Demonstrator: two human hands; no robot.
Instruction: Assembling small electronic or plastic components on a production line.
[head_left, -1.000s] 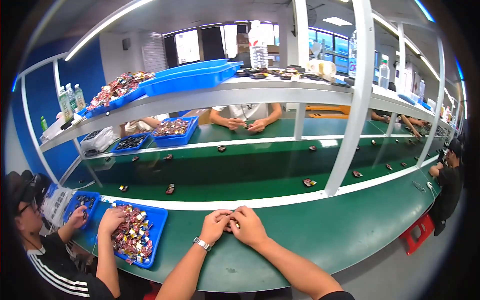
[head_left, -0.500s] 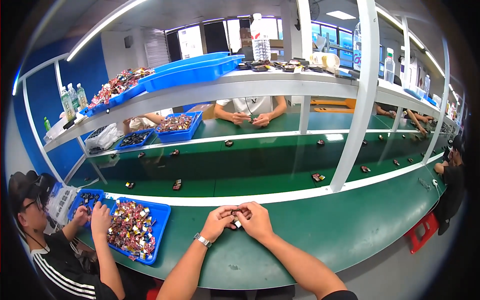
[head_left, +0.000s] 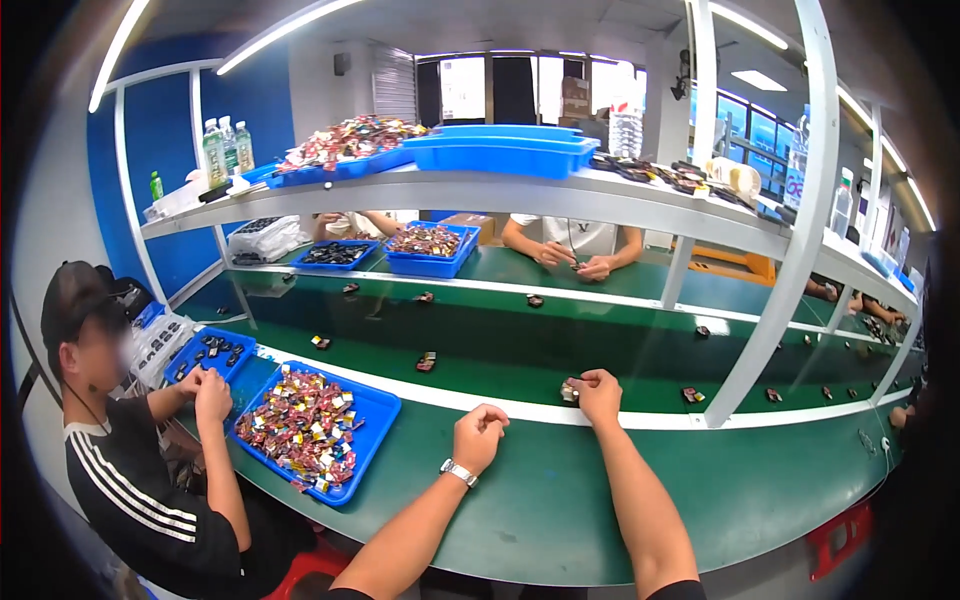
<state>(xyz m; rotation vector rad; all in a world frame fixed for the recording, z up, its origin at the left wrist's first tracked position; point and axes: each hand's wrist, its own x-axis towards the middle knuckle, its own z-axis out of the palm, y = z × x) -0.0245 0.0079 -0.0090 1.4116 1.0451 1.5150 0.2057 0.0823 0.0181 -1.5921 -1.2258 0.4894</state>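
Observation:
My right hand [head_left: 602, 397] reaches to the white rail along the far side of the table. Its fingers are closed on a small electronic part [head_left: 570, 389] with a pale face and dark and reddish bits, just above the rail. Nearer to me and to the left, my left hand [head_left: 480, 438] hovers over the green table [head_left: 540, 500], fingers curled in, and no object shows in it. Beyond the rail runs a dark green belt [head_left: 490, 370] with similar small parts [head_left: 427, 361] lying spaced along it.
Left of my arms, a blue tray [head_left: 385, 425] is heaped with red, yellow and white parts. A co-worker [head_left: 140, 470] sits beside it at another blue tray [head_left: 235, 372] of black pieces. White posts [head_left: 780, 300] carry a shelf [head_left: 480, 190] above the belt. Another person works across it.
My hands have come apart from working together on the part. The right one has carried it forward to the rail; the left has stayed back. My view has turned left.

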